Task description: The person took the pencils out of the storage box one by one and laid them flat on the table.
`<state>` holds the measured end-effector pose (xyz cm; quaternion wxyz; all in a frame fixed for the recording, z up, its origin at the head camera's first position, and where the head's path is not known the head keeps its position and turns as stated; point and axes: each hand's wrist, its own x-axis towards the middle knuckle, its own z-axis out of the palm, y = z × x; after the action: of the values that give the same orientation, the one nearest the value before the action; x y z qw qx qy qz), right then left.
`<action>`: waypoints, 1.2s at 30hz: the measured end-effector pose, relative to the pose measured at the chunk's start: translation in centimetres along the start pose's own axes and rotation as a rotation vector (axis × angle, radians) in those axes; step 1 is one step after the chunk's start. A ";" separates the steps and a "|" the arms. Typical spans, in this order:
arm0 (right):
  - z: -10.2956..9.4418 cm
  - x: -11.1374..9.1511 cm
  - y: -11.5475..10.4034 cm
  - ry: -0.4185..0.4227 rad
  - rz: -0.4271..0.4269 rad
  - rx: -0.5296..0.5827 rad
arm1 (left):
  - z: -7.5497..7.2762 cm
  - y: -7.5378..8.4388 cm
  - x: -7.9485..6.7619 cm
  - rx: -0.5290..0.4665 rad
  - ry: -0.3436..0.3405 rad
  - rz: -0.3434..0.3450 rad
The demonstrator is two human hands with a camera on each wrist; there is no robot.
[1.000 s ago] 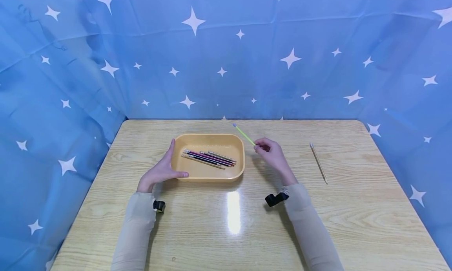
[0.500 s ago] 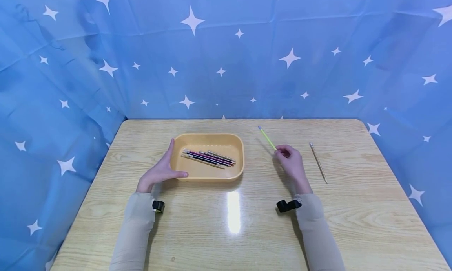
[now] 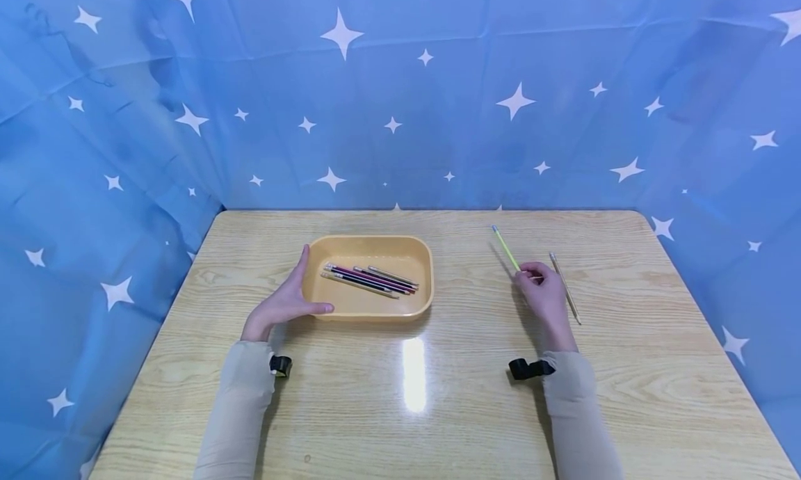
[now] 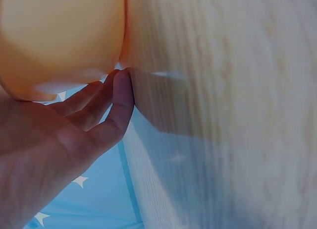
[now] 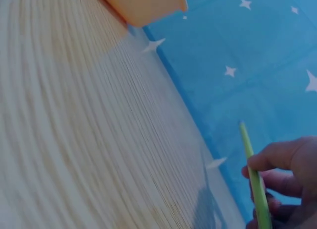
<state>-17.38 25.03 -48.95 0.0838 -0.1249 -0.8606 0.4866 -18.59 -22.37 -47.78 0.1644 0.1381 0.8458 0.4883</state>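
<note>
A yellow-orange plastic tray (image 3: 388,252) lies on the table, with several pencils (image 3: 369,281) side by side in it. My left hand (image 3: 283,303) holds the tray's left end, thumb over the near rim and fingers along the outer wall. The left wrist view shows those fingers (image 4: 119,97) against the tray's side. To the right, my right hand (image 3: 546,298) pinches a lime-green pencil (image 3: 505,248) above the table, its bluish end pointing up and away. Thumb and fingers grip this green pencil (image 5: 256,187) in the right wrist view. A gold-coloured pencil (image 3: 561,275) lies right beside that hand.
The light wood-grain table (image 3: 463,410) ends at the back against a blue curtain (image 3: 400,153) with white stars, which also runs down both sides. Each wrist wears a black camera strap, and a bright light reflection shows on the tabletop.
My right hand has moved right and slightly nearer, carrying the green pencil away from the tray toward the gold-coloured pencil. The left hand and the tray have stayed put.
</note>
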 end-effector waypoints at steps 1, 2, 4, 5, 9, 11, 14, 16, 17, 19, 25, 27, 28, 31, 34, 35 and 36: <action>-0.2 0.0 0.1 0.010 0.007 -0.010 | 0.0 0.0 0.0 0.000 -0.001 -0.001; -0.4 0.0 0.2 0.021 0.012 -0.022 | 0.0 0.1 0.0 0.004 -0.002 -0.003; -0.9 0.0 0.3 0.039 0.023 -0.055 | -0.1 0.2 0.1 0.014 -0.001 -0.005; -1.1 0.0 0.4 0.039 0.027 -0.066 | -0.2 0.2 0.1 0.019 -0.001 -0.007; -2.0 0.1 0.9 0.036 0.046 -0.111 | -0.4 0.2 0.3 0.038 0.004 -0.008; -2.4 0.1 1.1 0.034 0.055 -0.117 | -0.5 0.1 0.3 0.035 0.003 -0.008; -2.9 0.1 1.4 0.043 0.065 -0.126 | -0.5 0.2 0.3 0.023 0.000 -0.010; -3.1 0.1 1.6 0.053 0.068 -0.138 | -0.5 0.2 0.2 0.020 0.000 -0.013; -3.2 0.1 1.7 0.059 0.070 -0.145 | -0.4 0.2 0.3 0.021 0.000 -0.014; -3.4 0.0 1.8 0.076 0.073 -0.164 | -0.4 0.2 0.2 0.026 0.000 -0.017; -3.9 -0.1 2.0 0.086 0.097 -0.181 | -0.4 0.2 0.2 0.033 0.000 -0.024; -4.2 -0.2 2.1 0.088 0.109 -0.186 | -0.3 0.2 0.2 0.031 -0.001 -0.026; -4.3 -0.2 2.2 0.093 0.111 -0.192 | -0.3 0.2 0.2 0.029 -0.002 -0.026; -4.8 -0.4 2.5 0.110 0.116 -0.215 | -0.2 0.2 0.2 0.027 -0.005 -0.027; -5.2 -0.6 2.6 0.128 0.107 -0.240 | -0.2 0.2 0.1 0.021 -0.004 -0.026; -5.3 -0.6 2.7 0.130 0.104 -0.246 | -0.2 0.3 0.1 0.020 -0.004 -0.025; -5.4 -0.7 2.7 0.132 0.102 -0.254 | -0.2 0.3 0.1 0.017 -0.004 -0.024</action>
<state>-14.96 30.56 -48.52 0.0989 -0.2097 -0.9003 0.3683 -18.72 -22.33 -47.48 0.1708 0.1305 0.8511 0.4789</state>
